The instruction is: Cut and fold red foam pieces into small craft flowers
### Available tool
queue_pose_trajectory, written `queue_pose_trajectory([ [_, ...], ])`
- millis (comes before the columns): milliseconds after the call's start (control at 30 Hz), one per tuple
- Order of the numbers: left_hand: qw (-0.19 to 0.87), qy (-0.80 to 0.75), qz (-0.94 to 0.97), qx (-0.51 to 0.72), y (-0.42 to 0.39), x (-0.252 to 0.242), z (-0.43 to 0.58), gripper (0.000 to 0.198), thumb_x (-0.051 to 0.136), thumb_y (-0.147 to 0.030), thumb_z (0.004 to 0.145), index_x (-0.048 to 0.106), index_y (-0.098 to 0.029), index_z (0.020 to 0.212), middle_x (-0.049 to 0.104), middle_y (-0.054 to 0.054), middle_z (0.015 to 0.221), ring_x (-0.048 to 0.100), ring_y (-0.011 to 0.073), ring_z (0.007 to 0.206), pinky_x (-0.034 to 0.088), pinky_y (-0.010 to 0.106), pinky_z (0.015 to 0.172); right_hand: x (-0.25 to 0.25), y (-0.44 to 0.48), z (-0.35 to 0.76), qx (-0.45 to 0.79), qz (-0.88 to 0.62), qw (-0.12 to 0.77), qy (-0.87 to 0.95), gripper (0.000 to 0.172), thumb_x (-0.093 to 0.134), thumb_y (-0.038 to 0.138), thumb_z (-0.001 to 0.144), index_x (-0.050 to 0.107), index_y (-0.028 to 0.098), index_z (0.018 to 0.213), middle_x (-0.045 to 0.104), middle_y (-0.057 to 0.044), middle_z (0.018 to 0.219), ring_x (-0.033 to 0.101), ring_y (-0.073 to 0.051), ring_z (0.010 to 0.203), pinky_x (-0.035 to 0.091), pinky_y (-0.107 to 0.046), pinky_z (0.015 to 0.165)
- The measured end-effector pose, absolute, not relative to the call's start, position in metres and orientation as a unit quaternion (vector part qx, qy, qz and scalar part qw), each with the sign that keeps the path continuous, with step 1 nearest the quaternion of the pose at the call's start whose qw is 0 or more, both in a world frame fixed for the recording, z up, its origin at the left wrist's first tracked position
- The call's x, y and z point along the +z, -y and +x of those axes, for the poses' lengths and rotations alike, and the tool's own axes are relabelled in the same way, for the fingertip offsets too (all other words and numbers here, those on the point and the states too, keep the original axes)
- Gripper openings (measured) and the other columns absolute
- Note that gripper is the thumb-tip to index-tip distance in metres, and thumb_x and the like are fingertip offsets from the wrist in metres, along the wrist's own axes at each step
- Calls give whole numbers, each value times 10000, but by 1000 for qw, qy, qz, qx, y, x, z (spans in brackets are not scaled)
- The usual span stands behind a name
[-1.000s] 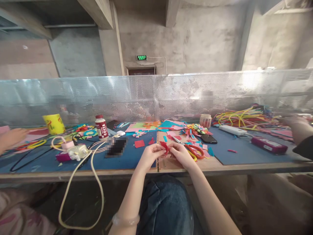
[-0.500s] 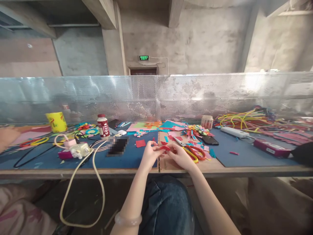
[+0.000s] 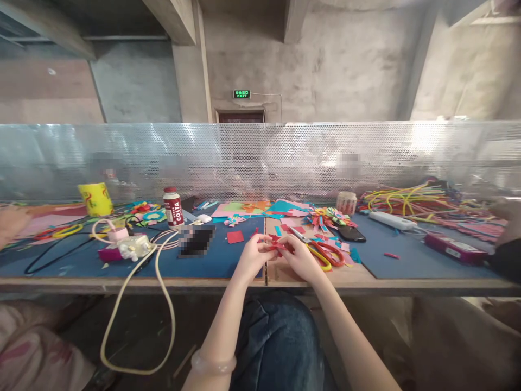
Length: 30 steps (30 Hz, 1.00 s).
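My left hand [image 3: 253, 255] and my right hand [image 3: 300, 257] meet over the near edge of the workbench [image 3: 163, 282], both pinching a small red paper piece [image 3: 277, 244] between the fingertips. Scissors with red and yellow handles [image 3: 321, 253] lie just right of my right hand. A red paper square [image 3: 235, 237] rests on the blue mat [image 3: 211, 260] beyond my left hand. A phone [image 3: 196, 241] lies to the left of it.
A perforated metal screen [image 3: 260, 157] closes off the back of the bench. A Costa bottle [image 3: 173, 207], a yellow cup [image 3: 96, 199], a cream cable [image 3: 134, 304], coloured paper scraps [image 3: 260, 209] and pipe cleaners [image 3: 411, 198] are spread about. Other people's hands show at the left [image 3: 10, 225] and right [image 3: 504, 217] edges.
My hands have stayed together at the bench edge, working the red paper piece slightly between the fingers. The view has shifted a little. The neighbour's hand at the right has moved.
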<state>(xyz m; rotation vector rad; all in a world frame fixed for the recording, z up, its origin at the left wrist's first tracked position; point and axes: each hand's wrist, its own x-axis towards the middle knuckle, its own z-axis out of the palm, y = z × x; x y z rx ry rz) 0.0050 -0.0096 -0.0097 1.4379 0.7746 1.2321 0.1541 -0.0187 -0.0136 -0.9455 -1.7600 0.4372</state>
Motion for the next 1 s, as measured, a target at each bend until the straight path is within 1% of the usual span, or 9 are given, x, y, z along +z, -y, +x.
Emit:
queue_pose_trajectory([
  [200,551,-311,572,523,11,-8,6,331,751,-246,608,539,-129,834,682,84,766,663,201,732,528,364,751,-15,17,148,219,-400,553,697,123,495,290,774,580,201,762,570,-27,793,529,-175,723,430,-307,682],
  [300,577,-310,526,542,9,-8,5,343,772,-222,578,529,-130,801,679,75,734,664,197,717,529,360,760,-17,15,133,276,-401,603,632,146,515,327,752,580,196,753,572,-35,829,539,-179,750,440,-301,683],
  [467,608,-277,482,567,6,-8,3,306,752,-144,583,525,-135,789,684,67,742,669,189,724,516,349,798,-16,14,119,374,-377,665,524,178,558,339,714,604,175,762,606,-40,762,554,-192,765,444,-306,704],
  [533,628,-264,488,546,7,-7,3,244,707,-145,629,546,-126,811,694,92,783,670,205,769,509,351,809,-14,14,121,374,-377,668,521,152,571,314,699,618,178,746,613,-42,770,556,-196,778,440,-310,720],
  [633,655,-260,494,509,10,-4,1,139,600,-191,716,581,-107,826,701,125,794,672,227,778,513,363,782,-11,16,130,348,-383,666,537,101,595,279,662,630,184,652,603,-50,845,549,-204,837,427,-302,739],
  [700,668,-264,496,488,11,-2,0,154,530,-213,751,599,-94,821,702,139,770,674,237,763,515,371,766,-9,16,136,343,-388,665,538,89,613,261,634,630,182,598,587,-54,895,540,-207,873,418,-296,749],
  [800,696,-270,483,457,11,1,-1,240,457,-280,789,603,-90,778,701,157,750,674,246,764,509,381,768,-8,17,143,361,-391,650,543,78,619,248,619,643,177,596,587,-54,905,535,-214,900,406,-304,778],
  [900,691,-295,498,433,13,4,0,316,471,-384,804,597,-95,786,698,157,723,676,248,704,519,388,722,-7,19,149,369,-392,626,564,85,622,247,618,658,171,609,607,-51,892,543,-217,899,390,-316,815],
  [1000,660,-306,546,416,15,4,1,304,546,-376,777,601,-90,863,697,149,736,673,243,677,524,376,689,-6,22,152,380,-400,598,581,118,622,259,623,674,157,650,635,-54,821,560,-215,851,392,-313,796],
])
